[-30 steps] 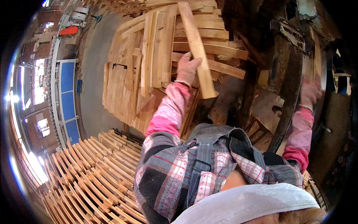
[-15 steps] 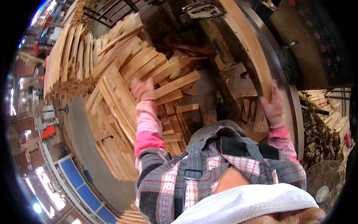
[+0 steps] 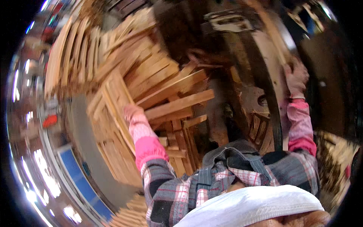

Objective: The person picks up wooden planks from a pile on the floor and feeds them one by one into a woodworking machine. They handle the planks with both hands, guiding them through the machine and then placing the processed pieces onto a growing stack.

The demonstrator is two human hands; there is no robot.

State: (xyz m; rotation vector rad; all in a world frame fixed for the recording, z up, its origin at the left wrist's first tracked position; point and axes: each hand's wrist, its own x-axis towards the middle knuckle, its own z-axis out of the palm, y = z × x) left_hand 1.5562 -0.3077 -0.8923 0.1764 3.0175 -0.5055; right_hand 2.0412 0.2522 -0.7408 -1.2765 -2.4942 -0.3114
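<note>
- We see the left hand point(image 3: 132, 112), gloved, resting against the heap of wooden slats point(image 3: 162, 89); its fingers lie at the near end of one long slat point(image 3: 179, 104), but the blur keeps us from telling whether that grip is closed on the slat or only pressed to it.
- The right hand point(image 3: 297, 75), also gloved, is raised to the right, grip wrapped around the lower part of a long pale board point(image 3: 270, 34) that slants up and to the left.
- Behind that board stands a dark machine frame point(image 3: 249, 68); a light rectangular plate point(image 3: 228, 23) sits on its top, too blurred to tell more.
- Progress, as we judge it: one board is lifted clear of the heap and held at the machine; the heap itself looks large and loosely stacked, so most of the wood appears not yet handled.
- Signs and colours: a small red object point(image 3: 50, 121) at the far left; a blue panel point(image 3: 81, 178) along the lower left.
- More slats point(image 3: 130, 215) lie at the lower edge.
</note>
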